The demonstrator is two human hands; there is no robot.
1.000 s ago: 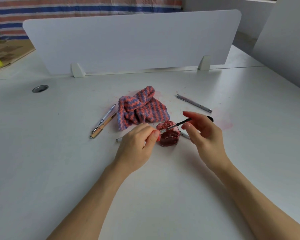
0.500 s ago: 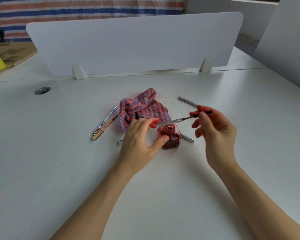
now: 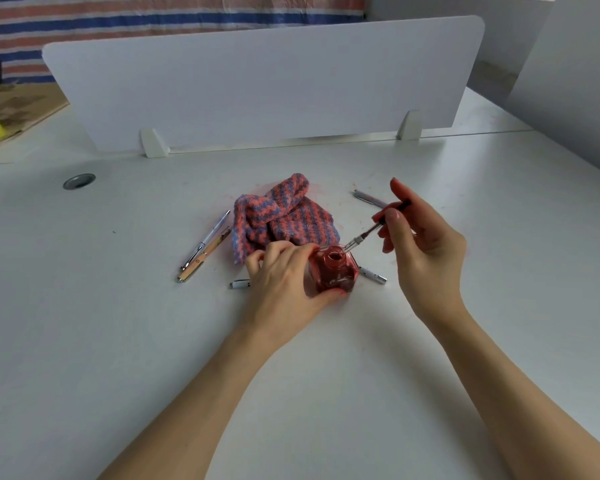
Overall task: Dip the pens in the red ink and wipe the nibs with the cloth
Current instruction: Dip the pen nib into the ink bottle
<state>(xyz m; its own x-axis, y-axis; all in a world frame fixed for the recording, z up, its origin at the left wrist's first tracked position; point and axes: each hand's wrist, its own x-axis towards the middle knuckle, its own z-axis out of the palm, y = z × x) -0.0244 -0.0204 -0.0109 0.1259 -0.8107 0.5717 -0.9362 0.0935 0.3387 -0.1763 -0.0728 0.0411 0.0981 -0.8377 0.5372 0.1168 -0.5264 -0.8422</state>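
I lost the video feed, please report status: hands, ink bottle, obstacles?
Left hand grips red glass ink bottle. Right hand pinches slim black-and-silver pen, nib at bottle mouth. Nothing blocks; striped cloth lies behind.

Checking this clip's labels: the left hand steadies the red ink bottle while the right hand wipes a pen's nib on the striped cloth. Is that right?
Not quite. In the head view the right hand holds the pen with its nib at the mouth of the ink bottle, not on the cloth. The left hand does steady the bottle.
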